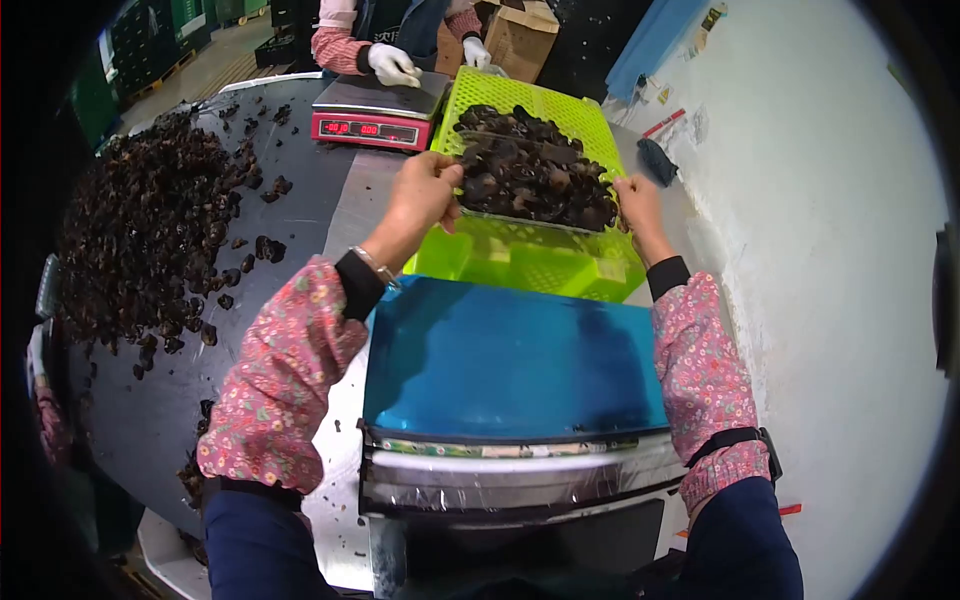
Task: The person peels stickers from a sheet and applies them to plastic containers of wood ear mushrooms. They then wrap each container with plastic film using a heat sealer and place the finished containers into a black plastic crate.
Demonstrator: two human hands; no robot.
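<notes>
A clear tray (530, 222), filled with dark, crinkled pieces (540, 180), is over the lime-green crate (500, 90), its near rim facing the person. The left hand (420, 195) pinches one short end between thumb and fingers; the right hand (641, 210) has its grip on the other. The walls look thin and likely flex, so the load, probably modest, seems best carried level from both ends, near the rim. The pieces look moist, soft and slippery; those mounded highest could slide off at a tilt. Whether the base touches the crate, I cannot tell. Nearer the person lies a blue panel (510, 355). Beside the crate is a red scale (368, 129), and further left a loose heap (140, 220) covers part of the grey surface (300, 215).
</notes>
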